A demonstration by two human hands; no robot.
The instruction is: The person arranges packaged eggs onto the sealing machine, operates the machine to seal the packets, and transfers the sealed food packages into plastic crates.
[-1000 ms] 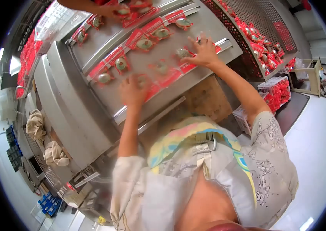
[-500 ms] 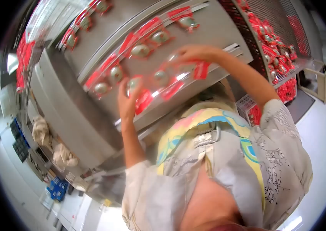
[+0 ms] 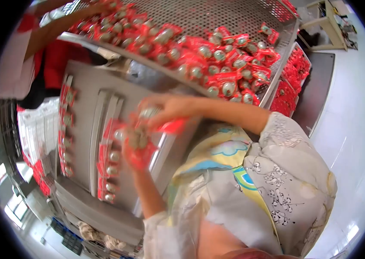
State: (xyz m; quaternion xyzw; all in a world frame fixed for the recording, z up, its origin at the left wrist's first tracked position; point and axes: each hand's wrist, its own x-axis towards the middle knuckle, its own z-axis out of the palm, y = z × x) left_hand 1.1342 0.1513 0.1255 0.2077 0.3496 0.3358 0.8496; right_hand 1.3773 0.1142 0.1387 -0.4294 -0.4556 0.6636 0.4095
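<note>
While the bunched packets [image 3: 138,140] hang between both hands, they seem cupped from two sides to keep loose ones together. The left hand's [image 3: 130,154] fingers curl around some; the right hand [image 3: 171,108] grasps others, exact contact blurred. Beyond, a row [image 3: 110,169] lines the metal bed [image 3: 86,73], and the tray [image 3: 182,15] holds more. Half a second ago, packets lay spread between the hands.

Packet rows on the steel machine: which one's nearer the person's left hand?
The image-right row, close beside the left hand; the other row lies farther left in the image, away from that hand.
</note>
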